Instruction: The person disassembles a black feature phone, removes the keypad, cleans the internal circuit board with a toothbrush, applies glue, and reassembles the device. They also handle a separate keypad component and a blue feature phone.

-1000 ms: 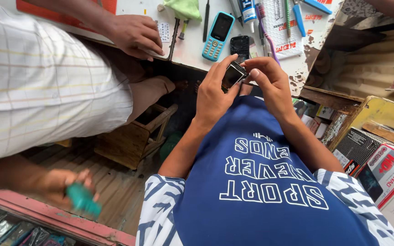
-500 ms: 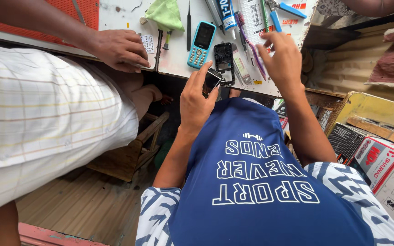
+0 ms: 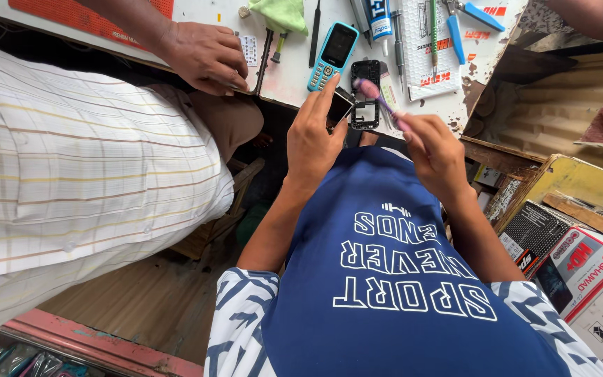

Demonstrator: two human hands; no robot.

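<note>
Left hand [image 3: 319, 136] pinches a small dark phone part [image 3: 340, 106] at the tabletop [image 3: 294, 77] edge, just above frame centre. Right hand [image 3: 435, 150] has its grip closed on a pink-handled tool [image 3: 380, 103], tip over the black phone frame [image 3: 366, 94] lying next to that part. My take for this bit: keep the part steady against the tabletop edge, hold the tool low near its tip, go light so nothing slips.

Count, top of frame: one blue phone [image 3: 333, 46], one black frame, one green cloth [image 3: 282, 12], one blue-handled pliers [image 3: 470, 15], one glue tube [image 3: 380, 19]. Another person's hand [image 3: 207, 56] rests upper left.
</note>
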